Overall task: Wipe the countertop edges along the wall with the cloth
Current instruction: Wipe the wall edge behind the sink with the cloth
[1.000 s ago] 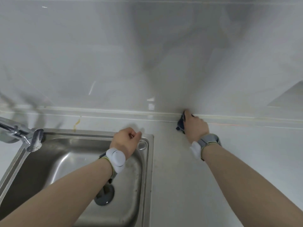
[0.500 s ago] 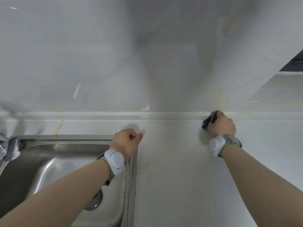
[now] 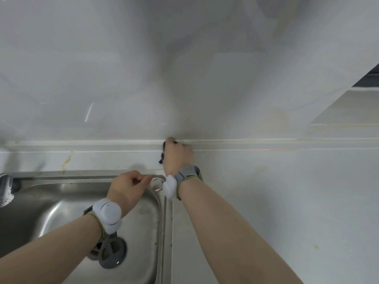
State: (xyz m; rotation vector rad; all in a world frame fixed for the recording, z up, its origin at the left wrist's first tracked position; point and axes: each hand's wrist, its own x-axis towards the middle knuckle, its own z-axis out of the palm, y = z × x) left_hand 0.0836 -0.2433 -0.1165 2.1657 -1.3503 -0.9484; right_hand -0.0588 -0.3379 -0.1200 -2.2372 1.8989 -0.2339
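My right hand (image 3: 178, 155) grips a dark blue cloth (image 3: 163, 149) and presses it against the raised back edge of the white countertop (image 3: 266, 201), where that edge meets the wall (image 3: 184, 58). Only a small dark strip of the cloth shows at the left side of the fist. My left hand (image 3: 128, 188) hovers over the back right corner of the steel sink (image 3: 61, 212), fingers curled with nothing in them.
A faucet base (image 3: 6, 189) stands at the sink's back left. The sink drain (image 3: 111, 253) lies under my left forearm. A yellowish stain (image 3: 66, 162) marks the back ledge. A wall corner and a dark opening (image 3: 367, 78) sit at the far right.
My right hand with the cloth has slid left along the back edge, from well right of the sink to just behind its right corner. The left hand stays curled above the sink rim.
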